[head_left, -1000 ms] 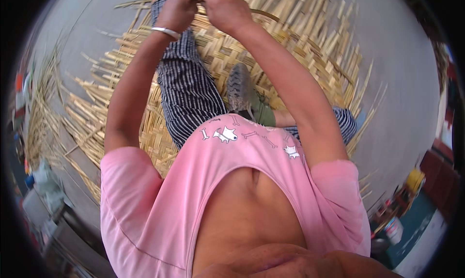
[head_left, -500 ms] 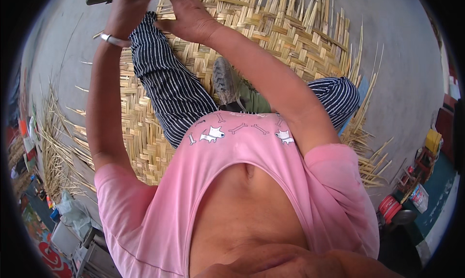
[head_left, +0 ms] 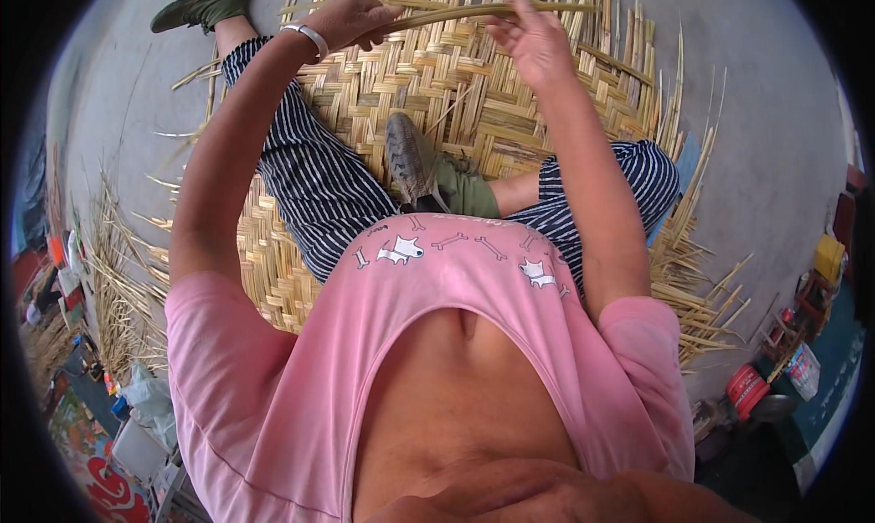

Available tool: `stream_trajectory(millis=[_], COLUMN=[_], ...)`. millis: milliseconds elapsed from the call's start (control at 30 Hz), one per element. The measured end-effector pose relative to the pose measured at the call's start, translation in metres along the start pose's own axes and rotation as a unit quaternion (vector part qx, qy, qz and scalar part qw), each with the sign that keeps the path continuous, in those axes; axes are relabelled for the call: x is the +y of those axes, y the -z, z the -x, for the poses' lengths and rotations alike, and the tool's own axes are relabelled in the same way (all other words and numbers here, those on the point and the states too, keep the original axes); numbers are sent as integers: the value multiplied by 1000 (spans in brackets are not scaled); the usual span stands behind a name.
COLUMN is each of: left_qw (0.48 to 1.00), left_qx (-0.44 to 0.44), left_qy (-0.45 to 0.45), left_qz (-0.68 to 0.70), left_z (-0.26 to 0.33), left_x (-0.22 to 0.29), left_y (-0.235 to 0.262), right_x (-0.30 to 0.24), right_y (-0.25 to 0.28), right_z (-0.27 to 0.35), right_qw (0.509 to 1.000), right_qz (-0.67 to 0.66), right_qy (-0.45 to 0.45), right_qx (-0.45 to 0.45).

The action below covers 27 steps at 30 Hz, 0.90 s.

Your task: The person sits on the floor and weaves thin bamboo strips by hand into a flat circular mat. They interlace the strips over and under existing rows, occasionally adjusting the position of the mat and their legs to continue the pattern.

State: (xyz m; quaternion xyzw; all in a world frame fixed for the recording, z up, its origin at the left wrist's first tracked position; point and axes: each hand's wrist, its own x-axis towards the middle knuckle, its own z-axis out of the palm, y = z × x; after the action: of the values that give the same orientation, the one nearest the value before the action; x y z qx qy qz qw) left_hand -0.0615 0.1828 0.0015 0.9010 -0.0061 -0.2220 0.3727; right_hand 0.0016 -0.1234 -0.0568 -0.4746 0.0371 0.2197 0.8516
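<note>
I am sitting on a large woven reed mat (head_left: 401, 81) whose loose strip ends fan out at the far side. A long, pale reed strip (head_left: 447, 15) lies crosswise above its far part, stretched between my hands. My left hand (head_left: 351, 20), with a silver bracelet (head_left: 310, 40) at the wrist, is closed around the strip's left part. Toward the other end, my right hand (head_left: 536, 47) has its fingers bent about the strip, the thumb and fingertips at it. The strip's right end sticks out beyond that hand.
My striped trouser legs (head_left: 319, 167) and green shoes (head_left: 415, 158) rest on and beside the mat. Loose reeds (head_left: 123, 286) are heaped at the left. At the right edge stand a red tub (head_left: 746, 391) and a small wooden chair (head_left: 802, 304) on the grey floor (head_left: 766, 158).
My hands, close together at the far left before, are now apart. The right hand has moved right along the reed strip, which is now stretched crosswise between them. My left foot shows more.
</note>
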Motion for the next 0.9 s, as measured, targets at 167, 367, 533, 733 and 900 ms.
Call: stream_trajectory(millis=[167,367,533,733,900], left_qw=[997,952,949,905,870], left_qx=[-16,144,290,302,294], left_qy=[2,-56,-6,85,93], left_qz=[-76,-264,-121,287,385], left_z=[-32,-107,-172,-229,-238], left_x=[36,21,-5,-36,-44], left_y=[-2,-30,-61,-82,-88], right_x=[-7,-5,-10,2,-7], right_y=[62,95,116,94,57], right_z=[-12,-54,-115,-167,-193], right_qw=[996,992,998,971,919], right_qz=[-44,-91,-5,229,355], right_qy=[-3,-7,-29,-73,-155], right_qx=[72,84,49,0,69])
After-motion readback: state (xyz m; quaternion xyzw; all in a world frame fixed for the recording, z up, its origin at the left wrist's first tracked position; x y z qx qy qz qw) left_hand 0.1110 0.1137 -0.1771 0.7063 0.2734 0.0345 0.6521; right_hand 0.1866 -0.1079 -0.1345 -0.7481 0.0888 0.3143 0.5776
